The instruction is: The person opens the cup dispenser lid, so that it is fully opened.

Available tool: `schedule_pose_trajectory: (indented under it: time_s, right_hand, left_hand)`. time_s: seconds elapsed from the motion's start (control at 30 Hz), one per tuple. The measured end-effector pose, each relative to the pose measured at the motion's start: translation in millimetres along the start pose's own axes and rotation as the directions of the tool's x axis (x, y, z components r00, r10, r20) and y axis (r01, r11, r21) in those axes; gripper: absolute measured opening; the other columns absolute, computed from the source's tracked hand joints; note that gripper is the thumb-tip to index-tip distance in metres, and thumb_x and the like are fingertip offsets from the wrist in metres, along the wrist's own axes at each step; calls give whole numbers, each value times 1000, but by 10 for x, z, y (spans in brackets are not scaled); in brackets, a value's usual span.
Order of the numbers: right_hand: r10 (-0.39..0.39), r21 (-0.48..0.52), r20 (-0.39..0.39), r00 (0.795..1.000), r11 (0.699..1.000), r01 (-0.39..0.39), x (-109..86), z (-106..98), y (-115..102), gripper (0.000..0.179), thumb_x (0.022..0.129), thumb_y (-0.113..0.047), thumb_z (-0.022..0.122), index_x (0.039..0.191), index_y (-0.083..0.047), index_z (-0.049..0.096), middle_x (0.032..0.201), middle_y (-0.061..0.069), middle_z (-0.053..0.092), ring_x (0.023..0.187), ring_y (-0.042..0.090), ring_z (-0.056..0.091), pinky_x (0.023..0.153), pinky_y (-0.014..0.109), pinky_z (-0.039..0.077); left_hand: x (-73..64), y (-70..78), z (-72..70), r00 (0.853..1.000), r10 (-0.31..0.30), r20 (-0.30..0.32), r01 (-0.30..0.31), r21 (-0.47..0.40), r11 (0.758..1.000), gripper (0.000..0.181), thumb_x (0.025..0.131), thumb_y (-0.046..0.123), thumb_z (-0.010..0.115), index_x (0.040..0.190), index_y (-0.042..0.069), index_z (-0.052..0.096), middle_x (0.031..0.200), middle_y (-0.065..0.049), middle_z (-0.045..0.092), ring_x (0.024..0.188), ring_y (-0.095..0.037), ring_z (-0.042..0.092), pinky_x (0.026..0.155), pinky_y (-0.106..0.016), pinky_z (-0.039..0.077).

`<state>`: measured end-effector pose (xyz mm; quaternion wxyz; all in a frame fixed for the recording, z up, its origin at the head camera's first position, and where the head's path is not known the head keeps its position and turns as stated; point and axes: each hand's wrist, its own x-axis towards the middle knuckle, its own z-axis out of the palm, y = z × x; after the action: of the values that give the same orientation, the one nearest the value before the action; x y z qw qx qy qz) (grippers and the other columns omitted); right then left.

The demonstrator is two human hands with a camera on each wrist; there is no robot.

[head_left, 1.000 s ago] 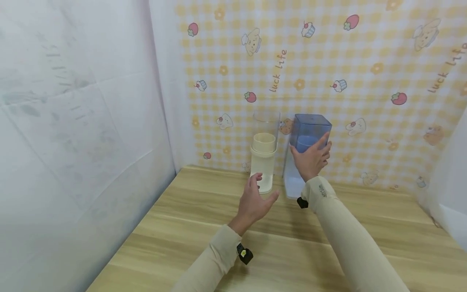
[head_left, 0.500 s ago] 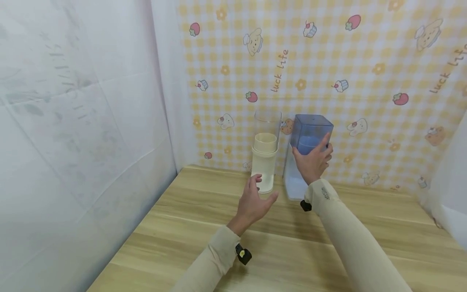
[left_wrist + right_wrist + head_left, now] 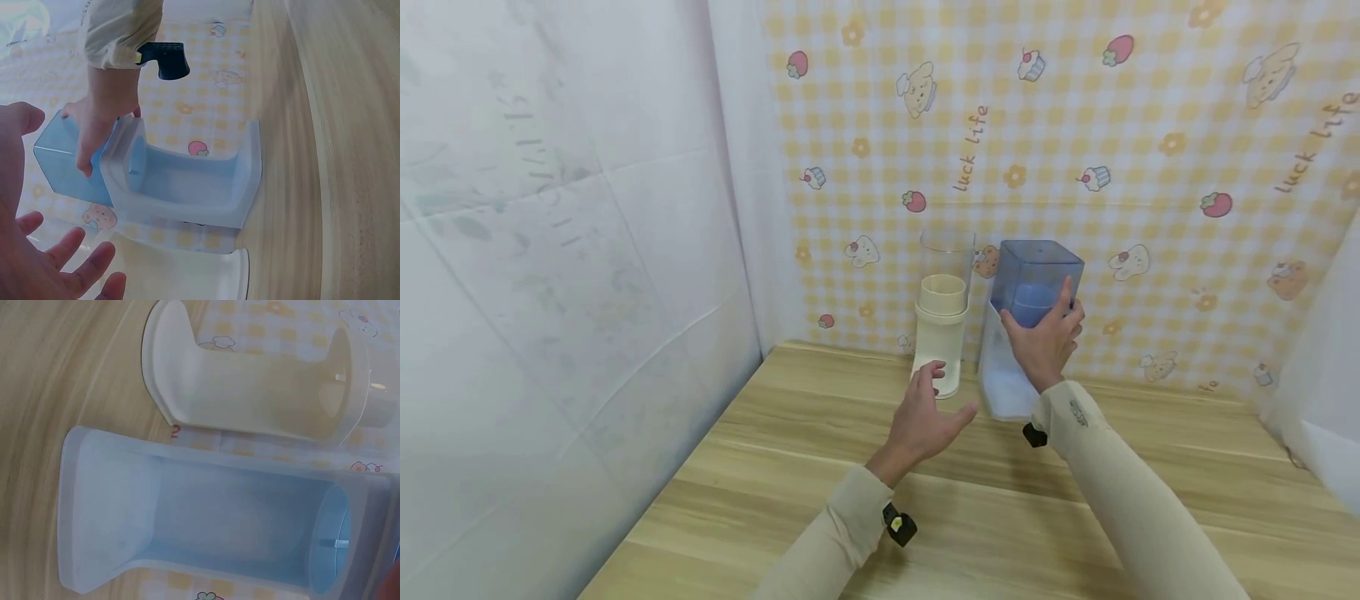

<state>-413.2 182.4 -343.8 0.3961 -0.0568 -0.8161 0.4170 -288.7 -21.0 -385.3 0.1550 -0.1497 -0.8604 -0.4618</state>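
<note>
A blue dispenser (image 3: 1002, 379) with a clear blue square top and a pale base stands against the patterned back cloth. My right hand (image 3: 1047, 342) grips its top, thumb on the left side and fingers on the right. The left wrist view shows that hand (image 3: 99, 125) wrapped over the blue box (image 3: 65, 153), above the base's hollow front. To its left stands a cream dispenser (image 3: 942, 337) with a clear round top. My left hand (image 3: 921, 422) hovers in front of the cream dispenser, fingers spread and holding nothing. Both bases show in the right wrist view.
Everything stands on a wood-grain table (image 3: 760, 475). A checked cloth (image 3: 880, 125) hangs close behind both dispensers. White sheeting (image 3: 587, 292) closes off the left side, and more white sheeting (image 3: 1318, 392) hangs at the right.
The blue dispenser has come slightly forward, towards me, with my right hand on it. The cream dispenser and my left hand have stayed nearly where they were.
</note>
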Motion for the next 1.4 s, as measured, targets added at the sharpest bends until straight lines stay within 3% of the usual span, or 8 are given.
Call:
schedule_pose_trajectory:
  time_s: [0.3,0.57,0.97,1.2,1.4]
  right_hand:
    - [-29,4,36,999,1000,28,-105,-210,19,113,76,-53,79,159,-38,4,152,24,23,128,46,35,94,67,35]
    - [-90,7,53,995,996,90,-113,-413,-55,113,77,-48,81,160,-33,4,149,25,25,122,49,41,91,67,38]
    - [-172,78,82,982,983,166,-373,-602,-2,113,76,-39,83,160,-30,8,149,26,28,119,48,46,86,66,44]
    - [-222,78,96,970,974,215,-475,-719,28,115,73,-40,85,160,-30,10,145,27,35,118,48,48,84,63,45]
    - [-261,103,112,959,963,250,-556,-808,53,115,73,-36,85,160,-27,11,144,29,37,121,48,47,89,65,43]
  left_hand:
    - [-73,63,-29,999,13,30,-13,-3,1000,79,85,54,68,145,14,36,137,-5,51,114,-28,57,86,-45,50]
    - [-27,187,-88,997,76,11,-76,-47,996,80,85,53,69,146,13,35,136,-7,50,115,-27,56,88,-45,49]
    - [-110,168,-113,993,44,112,-37,-64,997,80,87,54,67,148,13,35,142,-8,47,120,-32,54,91,-48,49]
    - [-127,149,-120,992,26,123,-8,-143,990,82,86,49,72,149,11,34,142,-11,48,119,-34,54,91,-49,49]
    - [-163,166,-128,987,20,157,11,-195,981,83,85,49,72,149,12,34,142,-11,48,117,-31,53,90,-47,49]
